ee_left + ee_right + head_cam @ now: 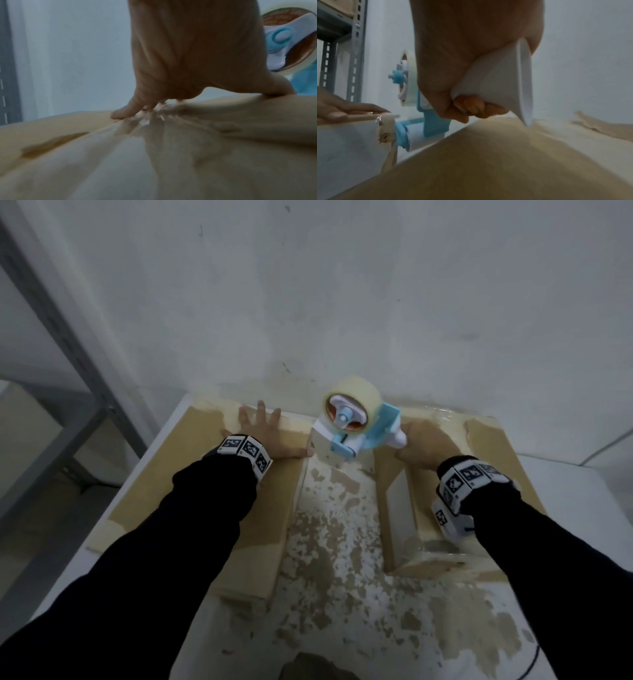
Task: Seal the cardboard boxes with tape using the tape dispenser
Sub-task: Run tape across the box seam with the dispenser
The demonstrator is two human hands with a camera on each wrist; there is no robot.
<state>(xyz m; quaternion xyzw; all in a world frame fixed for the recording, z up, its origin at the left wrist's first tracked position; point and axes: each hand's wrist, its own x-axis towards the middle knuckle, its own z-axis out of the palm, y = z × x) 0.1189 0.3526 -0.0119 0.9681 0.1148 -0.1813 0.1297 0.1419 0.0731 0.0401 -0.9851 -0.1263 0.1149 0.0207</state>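
A worn cardboard box (212,508) lies in front of me with its two top flaps partly open and a gap between them. My left hand (263,433) lies flat with spread fingers on the left flap (85,155). My right hand (423,446) grips the white handle (496,83) of a blue and white tape dispenser (356,422) that carries a roll of clear tape (352,397). The dispenser's front end sits at the far end of the gap, by the left flap's corner. The right flap (488,162) lies under my right wrist.
A white wall (342,285) stands right behind the box. A grey metal shelf frame (68,364) rises at the left. The box rests on a white table (154,440). Old tape residue and torn paper cover the inner flaps (335,542).
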